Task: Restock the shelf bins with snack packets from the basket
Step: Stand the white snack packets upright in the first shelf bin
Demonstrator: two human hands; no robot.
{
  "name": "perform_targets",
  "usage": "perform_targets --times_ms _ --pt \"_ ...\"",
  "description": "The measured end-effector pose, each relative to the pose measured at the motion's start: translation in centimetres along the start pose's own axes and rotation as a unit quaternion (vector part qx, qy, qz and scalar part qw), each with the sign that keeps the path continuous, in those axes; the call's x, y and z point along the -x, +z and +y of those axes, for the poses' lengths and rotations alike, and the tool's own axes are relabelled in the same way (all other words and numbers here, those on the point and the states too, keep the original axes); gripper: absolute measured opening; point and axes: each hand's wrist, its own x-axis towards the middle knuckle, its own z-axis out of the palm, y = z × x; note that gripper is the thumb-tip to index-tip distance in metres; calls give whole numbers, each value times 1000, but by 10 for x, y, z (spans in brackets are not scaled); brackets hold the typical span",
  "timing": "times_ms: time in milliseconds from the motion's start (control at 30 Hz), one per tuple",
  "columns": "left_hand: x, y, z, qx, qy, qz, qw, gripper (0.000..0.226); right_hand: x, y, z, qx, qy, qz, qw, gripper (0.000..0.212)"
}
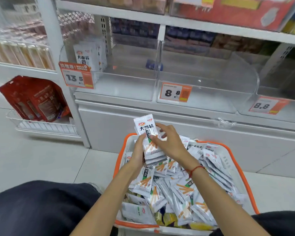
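A white basket with an orange rim (238,165) stands on the floor in front of me, heaped with white snack packets (180,189). Above its far end I hold a small stack of these packets (147,133) upright. My left hand (138,153) grips the stack from the left and below. My right hand (169,141) holds it from the right, thumb across the front. On the shelf above is a clear bin (119,82) with a few of the same packets (88,56) standing at its left end.
Two more clear bins (209,82) with 8.8 price tags (175,91) sit to the right, nearly bare. A wire rack with red packets (34,99) is at the lower left. My knees flank the basket. A white cabinet front lies under the shelf.
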Motion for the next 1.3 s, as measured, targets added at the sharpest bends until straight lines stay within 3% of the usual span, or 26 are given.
perform_targets --times_ms 267,433,667,767,833,967,1033,1100,1233,1300 --pt "-2 4 113 -51 149 33 987 35 -55 -8 -101 7 -25 -90 996 55" --pt "7 -16 185 -153 227 0 962 30 -89 -22 -164 58 -125 -120 983 67" --pt "-10 -51 280 -387 323 51 862 22 -148 -2 -208 -63 -251 -52 965 71" --pt "-18 -67 309 -449 341 29 826 18 -182 18 -209 -44 -276 -1 960 67" --pt "-26 -80 325 -470 311 23 825 15 -200 27 -210 -5 -282 18 959 64" --pt "-46 -100 347 -446 343 53 825 49 -241 41 -218 -40 -247 -6 968 44" --pt "-56 -106 354 -485 351 74 798 53 -262 52 -220 -54 -222 -42 973 44" --pt "-66 -112 361 -589 336 122 725 49 -281 64 -218 -20 -196 -94 976 46" --pt "-77 -114 362 -808 273 281 440 49 -308 89 -210 27 -93 -206 974 54" --pt "-82 -112 359 -854 263 296 337 57 -318 102 -203 43 -66 -218 973 53"
